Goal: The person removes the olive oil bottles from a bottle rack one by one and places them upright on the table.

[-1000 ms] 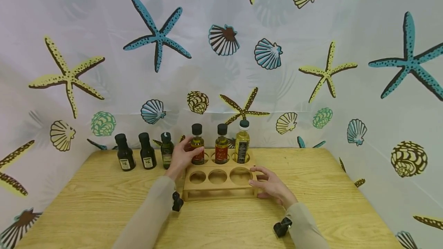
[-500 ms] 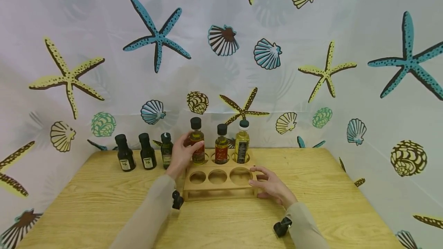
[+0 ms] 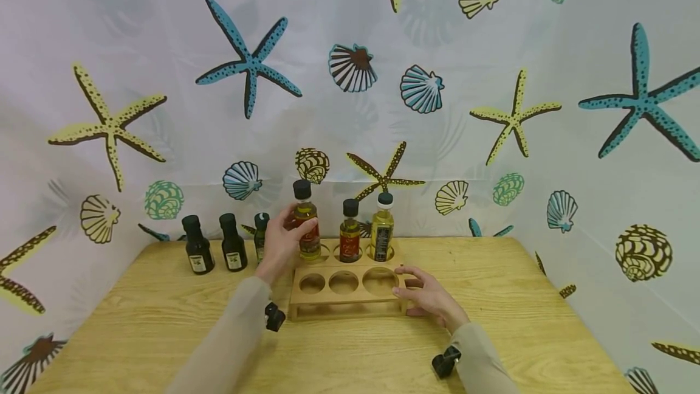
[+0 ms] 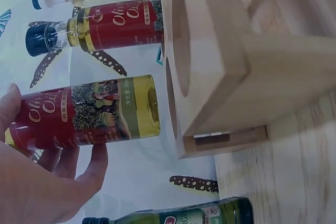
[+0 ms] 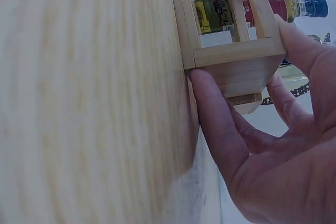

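Evidently mid-air: red-labelled olive oil bottle [image 4: 89, 114], near upright, base just clear of the back-left opening of the wooden rack [image 3: 328, 295]. Gripped round the upper body by the left hand [image 3: 280, 242], thumb to one side, fingers curled along the other; forearm slanting in from near left. At the rack's right end, right hand [image 3: 429, 297] clasping the end panel, digits spread, touching upper edge and lower corner.

On the held bottle: dark cap, white "Olive Oil" lettering over red, a printed leafy scene lower down, greenish band, golden liquid through clear glass at the base.

Rack of pale, smooth wood, square-edged; three round front openings, widest at right. Seated in the back row: second red-labelled bottle [image 3: 350, 239], cylindrical, then pale-oil bottle [image 3: 382, 230], dark cap over white collar.

Left of the rack, upright on the table [image 3: 137, 333]: far-left dark bottle [image 3: 198, 248] and neighbouring dark bottle [image 3: 233, 246], whitish labels on both; then green-glass bottle [image 4: 176, 216], partly behind the left hand in the head view. Tabletop yellowish, long-grained. Beyond, pale cloth [image 3: 328, 126] printed with starfish and shells.
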`<action>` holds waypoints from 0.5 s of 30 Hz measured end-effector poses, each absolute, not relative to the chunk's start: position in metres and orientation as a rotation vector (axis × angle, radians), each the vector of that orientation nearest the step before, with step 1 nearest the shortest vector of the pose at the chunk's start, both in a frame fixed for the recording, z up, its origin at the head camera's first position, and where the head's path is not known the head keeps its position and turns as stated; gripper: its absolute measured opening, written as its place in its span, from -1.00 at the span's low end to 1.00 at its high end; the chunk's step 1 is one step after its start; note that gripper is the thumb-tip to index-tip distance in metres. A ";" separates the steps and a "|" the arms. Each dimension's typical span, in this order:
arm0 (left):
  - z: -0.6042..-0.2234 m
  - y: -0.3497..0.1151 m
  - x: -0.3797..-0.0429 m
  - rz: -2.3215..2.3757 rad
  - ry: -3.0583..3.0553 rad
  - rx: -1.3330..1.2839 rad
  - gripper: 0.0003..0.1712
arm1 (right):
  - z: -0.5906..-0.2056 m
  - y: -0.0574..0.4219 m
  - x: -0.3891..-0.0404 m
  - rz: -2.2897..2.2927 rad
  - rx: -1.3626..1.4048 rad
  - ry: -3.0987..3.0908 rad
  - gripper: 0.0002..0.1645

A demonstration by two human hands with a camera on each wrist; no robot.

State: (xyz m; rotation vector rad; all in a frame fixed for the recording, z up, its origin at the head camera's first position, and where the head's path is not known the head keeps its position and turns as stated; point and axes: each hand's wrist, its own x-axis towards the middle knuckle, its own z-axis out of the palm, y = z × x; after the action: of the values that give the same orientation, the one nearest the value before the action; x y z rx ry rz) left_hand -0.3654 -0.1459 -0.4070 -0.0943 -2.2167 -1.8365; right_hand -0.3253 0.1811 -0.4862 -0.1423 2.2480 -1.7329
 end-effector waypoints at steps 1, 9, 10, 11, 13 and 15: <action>-0.406 -0.147 -0.364 -1.826 -2.212 -0.091 -0.31 | -0.486 0.181 -0.325 -1.734 -0.139 2.246 -0.29; -0.403 -0.155 -0.355 -1.856 -2.177 -0.069 -0.33 | -0.487 0.181 -0.326 -1.732 -0.140 2.243 -0.27; -0.403 -0.156 -0.354 -1.857 -2.187 -0.068 -0.32 | -0.486 0.181 -0.326 -1.731 -0.144 2.244 -0.27; -0.403 -0.157 -0.353 -1.862 -2.198 -0.071 -0.31 | -0.486 0.180 -0.326 -1.730 -0.145 2.244 -0.27; -0.402 -0.160 -0.351 -1.857 -2.223 -0.072 -0.28 | -0.485 0.180 -0.326 -1.729 -0.142 2.243 -0.29; -0.401 -0.163 -0.350 -1.858 -2.246 -0.074 -0.24 | -0.484 0.180 -0.325 -1.731 -0.137 2.241 -0.29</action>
State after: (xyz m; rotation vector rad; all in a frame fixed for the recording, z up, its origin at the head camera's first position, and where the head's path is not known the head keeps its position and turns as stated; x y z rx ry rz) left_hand -0.3495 -0.1634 -0.4008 -0.0739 -2.2462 -1.8580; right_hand -0.3255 0.1800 -0.4841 -0.1368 2.2415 -1.7306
